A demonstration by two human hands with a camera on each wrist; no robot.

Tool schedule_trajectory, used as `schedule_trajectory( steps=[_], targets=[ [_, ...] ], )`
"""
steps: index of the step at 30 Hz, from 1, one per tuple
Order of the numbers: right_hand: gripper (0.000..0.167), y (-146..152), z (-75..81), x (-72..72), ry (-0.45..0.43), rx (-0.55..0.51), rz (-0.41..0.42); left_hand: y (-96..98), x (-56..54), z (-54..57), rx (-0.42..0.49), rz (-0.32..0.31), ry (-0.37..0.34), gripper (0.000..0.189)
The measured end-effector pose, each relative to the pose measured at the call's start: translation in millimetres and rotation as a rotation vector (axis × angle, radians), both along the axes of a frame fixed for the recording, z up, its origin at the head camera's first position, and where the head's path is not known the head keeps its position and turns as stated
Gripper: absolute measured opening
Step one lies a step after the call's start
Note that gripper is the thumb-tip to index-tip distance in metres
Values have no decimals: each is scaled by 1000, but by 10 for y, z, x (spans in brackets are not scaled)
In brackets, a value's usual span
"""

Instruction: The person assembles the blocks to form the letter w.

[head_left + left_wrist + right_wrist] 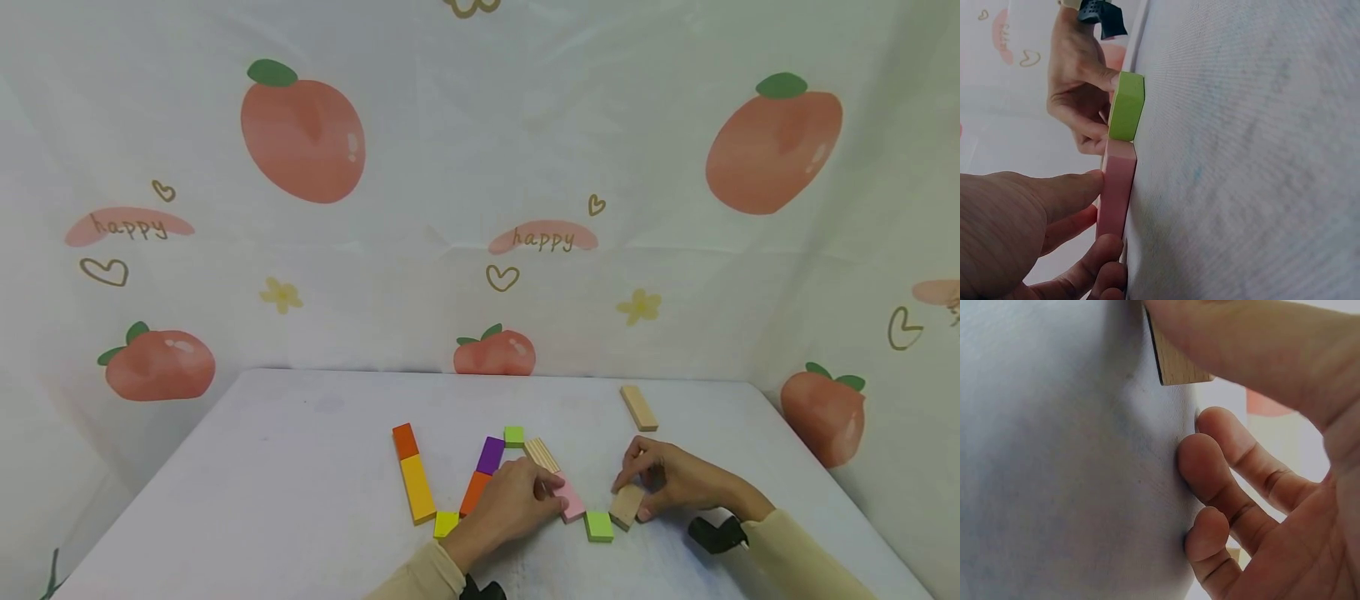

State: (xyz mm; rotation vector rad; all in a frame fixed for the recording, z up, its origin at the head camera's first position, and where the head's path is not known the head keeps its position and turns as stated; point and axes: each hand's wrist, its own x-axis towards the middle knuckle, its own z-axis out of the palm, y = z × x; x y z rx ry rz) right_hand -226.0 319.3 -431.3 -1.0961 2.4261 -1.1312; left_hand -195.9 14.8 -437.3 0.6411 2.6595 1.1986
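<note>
My left hand [513, 502] holds a pink block [570, 500] between thumb and fingers, flat on the white table. Thumb and fingertips lie against that pink block [1116, 187] in the left wrist view. Touching or nearly touching its near end is a light green block [599, 527]. To the right of the green one, my right hand [678, 482] grips a plain wooden block [627, 503] between thumb and forefinger. The right wrist view shows the thumb against the wooden block [1182, 362], with the other fingers curled near the tabletop. A ridged wooden block [542, 455] adjoins the pink one's far end.
Left of my hands, an orange-red block [404, 441] and a yellow-orange block [417, 490] form a slanted line. A yellow block [446, 523], orange block [475, 490], purple block [491, 456] and green block [513, 436] continue the zigzag. Another wooden block [638, 408] lies farther back.
</note>
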Motion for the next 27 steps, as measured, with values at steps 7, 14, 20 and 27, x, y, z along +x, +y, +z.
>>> schedule_trajectory(
  steps=[7, 14, 20, 27],
  targets=[
    [33, -17, 16, -1, -16, -3, 0, 5, -5, 2, 0, -3, 12, 24],
    [34, -14, 14, -16, -9, -5, 18, 5, -16, 8, 0, -5, 15, 24],
    [45, 52, 54, -34, -2, 24, 26, 9, -7, 8, -10, 3, 6, 24],
    [38, 182, 160, -156, 87, 4, -97, 11, -1, 9, -1, 6, -2, 24]
  ],
)
